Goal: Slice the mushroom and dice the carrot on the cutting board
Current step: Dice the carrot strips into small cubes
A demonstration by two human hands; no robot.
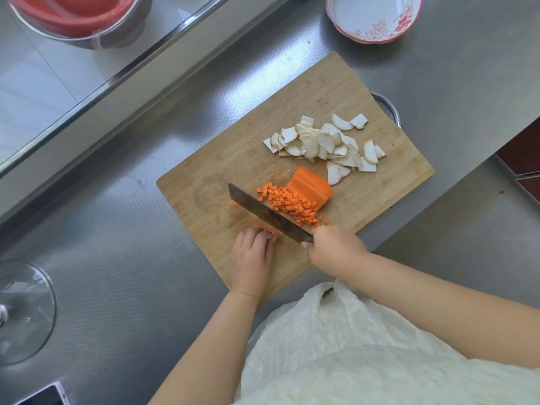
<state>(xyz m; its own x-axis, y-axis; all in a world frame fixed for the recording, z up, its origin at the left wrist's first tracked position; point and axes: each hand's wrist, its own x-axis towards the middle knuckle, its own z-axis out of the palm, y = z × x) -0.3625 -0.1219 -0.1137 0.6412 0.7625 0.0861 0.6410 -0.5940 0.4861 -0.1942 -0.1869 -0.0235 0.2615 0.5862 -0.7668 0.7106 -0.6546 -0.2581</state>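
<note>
A wooden cutting board [222, 159] lies slantwise on the steel counter. White mushroom slices [324, 144] are heaped at its far right. Beside them lies an uncut orange carrot chunk [309, 187], with a pile of small carrot dice [292, 204] in front of it. My right hand [336, 247] grips the handle of a cleaver [263, 213], whose blade stands edge-down on the board between the dice and my left hand. My left hand [252, 255] has curled fingers on a few carrot strips [267, 229] pressed against the blade's near side.
A floral white bowl [374, 16] stands at the back right. A steel basin with a red strainer [79, 16] sits in the sink at the back left. A glass lid [23, 311] lies at the left, a phone [43, 396] at the bottom left. The counter edge drops off at the right.
</note>
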